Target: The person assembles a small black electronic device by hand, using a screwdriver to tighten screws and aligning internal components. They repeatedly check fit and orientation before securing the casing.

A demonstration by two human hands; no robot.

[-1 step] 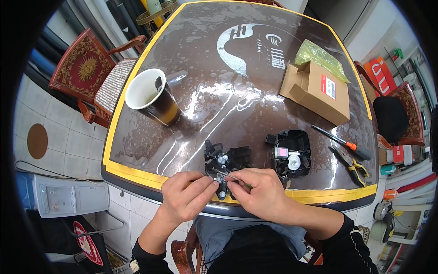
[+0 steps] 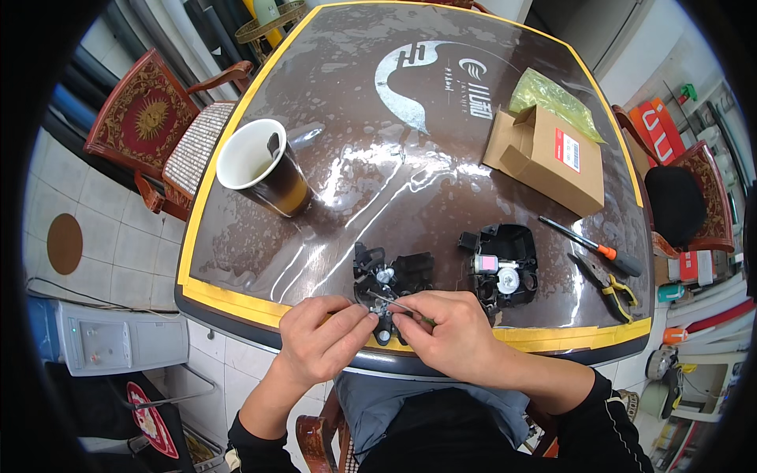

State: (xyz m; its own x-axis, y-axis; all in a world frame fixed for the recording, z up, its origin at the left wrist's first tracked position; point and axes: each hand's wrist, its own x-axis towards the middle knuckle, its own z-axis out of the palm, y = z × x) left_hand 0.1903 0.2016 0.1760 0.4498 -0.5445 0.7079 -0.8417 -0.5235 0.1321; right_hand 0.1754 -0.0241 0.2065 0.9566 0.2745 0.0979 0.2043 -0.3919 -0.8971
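Observation:
A black plastic assembly [image 2: 412, 272] with small metal parts lies near the table's front edge. My left hand [image 2: 325, 339] is closed at its near left side, with thumb and fingertips pinched against it; what exactly lies under the fingertips is partly hidden. Between the thumb and fingers of my right hand [image 2: 453, 327] is a thin screwdriver [image 2: 386, 299], its metal shaft slanting up and left into the assembly. Just right of that, a black plastic housing [image 2: 516, 236] lies open, showing a white round gear and a small motor with a pink label.
Right of the housing lie a long screwdriver [image 2: 583, 239] with an orange-and-black handle and yellow-handled pliers [image 2: 603, 289]. Behind them sit an open cardboard box [image 2: 544, 158] and yellow-green plastic wrap [image 2: 556, 98]. A tall cup [image 2: 268, 169] stands left. Yellow tape borders the table [image 2: 339, 221].

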